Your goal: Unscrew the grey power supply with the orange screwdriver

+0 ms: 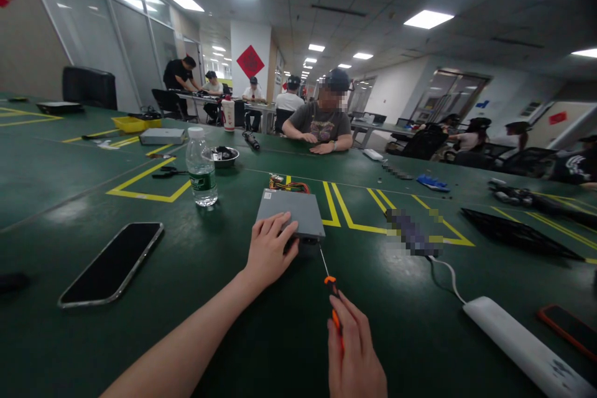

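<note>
A grey metal computer power supply (pixel 298 208) lies flat on the green table, a bundle of coloured wires (pixel 291 185) coming out of its far side. My left hand (pixel 273 245) rests on its near left part with the fingers spread, pressing on the top and near edge. In my right hand (pixel 352 342) is a screwdriver (pixel 332 289) with an orange and black handle, fingers wrapped round it. Its thin shaft points up and away, and the tip meets the near right corner of the power supply. Whether the tip sits in a screw is too small to tell.
Left of the power supply stand a water bottle (pixel 201 168) and a metal bowl (pixel 222 156); a phone (pixel 112 264) lies nearer. To the right are a white power strip (pixel 522 339) and a dark flat panel (pixel 517 233). A person (pixel 321 118) sits across the table (pixel 261 348).
</note>
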`<action>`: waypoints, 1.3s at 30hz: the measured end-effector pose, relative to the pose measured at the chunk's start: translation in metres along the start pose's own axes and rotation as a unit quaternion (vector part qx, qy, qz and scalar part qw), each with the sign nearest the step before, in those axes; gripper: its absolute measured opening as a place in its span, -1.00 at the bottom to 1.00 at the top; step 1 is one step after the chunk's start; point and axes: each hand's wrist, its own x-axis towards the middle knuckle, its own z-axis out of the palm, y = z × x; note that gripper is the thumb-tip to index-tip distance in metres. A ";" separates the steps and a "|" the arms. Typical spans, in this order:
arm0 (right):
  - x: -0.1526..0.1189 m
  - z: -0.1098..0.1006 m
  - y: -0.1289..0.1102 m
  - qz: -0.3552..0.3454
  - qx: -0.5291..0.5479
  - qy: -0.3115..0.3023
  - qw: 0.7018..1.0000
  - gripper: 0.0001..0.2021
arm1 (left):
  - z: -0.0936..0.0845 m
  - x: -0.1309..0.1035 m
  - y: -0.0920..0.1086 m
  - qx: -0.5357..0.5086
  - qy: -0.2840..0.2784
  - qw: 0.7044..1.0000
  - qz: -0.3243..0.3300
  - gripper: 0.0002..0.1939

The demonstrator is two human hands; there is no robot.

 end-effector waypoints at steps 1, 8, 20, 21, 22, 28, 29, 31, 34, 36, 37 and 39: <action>0.001 -0.002 0.001 0.019 0.013 -0.003 1.000 -0.67 | 0.000 0.000 0.000 0.001 0.000 1.000 0.000 -0.73; 0.002 -0.004 -0.005 -0.030 -0.028 -0.004 0.999 -0.67 | 0.001 0.000 0.000 0.004 0.005 1.000 0.001 -0.73; 0.011 -0.010 -0.008 -0.029 -0.030 0.058 0.997 -0.66 | 0.002 0.000 0.000 -0.002 0.007 1.000 0.001 -0.73; 0.012 -0.010 -0.009 -0.023 -0.023 0.067 0.997 -0.67 | 0.002 0.000 0.000 -0.001 0.007 1.000 0.000 -0.73; 0.013 -0.011 -0.009 -0.010 -0.012 0.067 0.998 -0.68 | 0.002 0.000 0.000 -0.001 0.005 1.000 0.000 -0.73; 0.016 -0.016 -0.006 -0.027 0.020 0.039 0.999 -0.70 | 0.002 0.000 -0.001 0.005 0.001 1.000 0.001 -0.74; 0.015 -0.016 -0.006 -0.038 0.018 0.036 0.998 -0.71 | 0.002 0.000 -0.001 0.005 0.001 1.000 0.001 -0.74; 0.013 -0.016 -0.007 -0.038 0.019 0.028 0.999 -0.74 | 0.002 0.000 -0.001 0.005 -0.001 1.000 0.001 -0.74; 0.012 -0.016 -0.010 -0.032 0.035 0.027 0.999 -0.76 | 0.001 0.000 -0.001 0.004 -0.003 1.000 0.002 -0.73; 0.015 -0.017 -0.013 -0.049 0.044 0.028 0.997 -0.76 | 0.001 0.000 -0.001 0.003 -0.002 1.000 0.002 -0.73; 0.016 -0.017 -0.015 -0.057 0.046 0.027 0.997 -0.77 | 0.000 0.000 -0.001 0.003 -0.001 1.000 0.002 -0.73; 0.020 -0.015 -0.019 -0.064 0.046 0.022 0.997 -0.77 | 0.001 0.000 -0.001 0.002 0.001 1.000 0.001 -0.74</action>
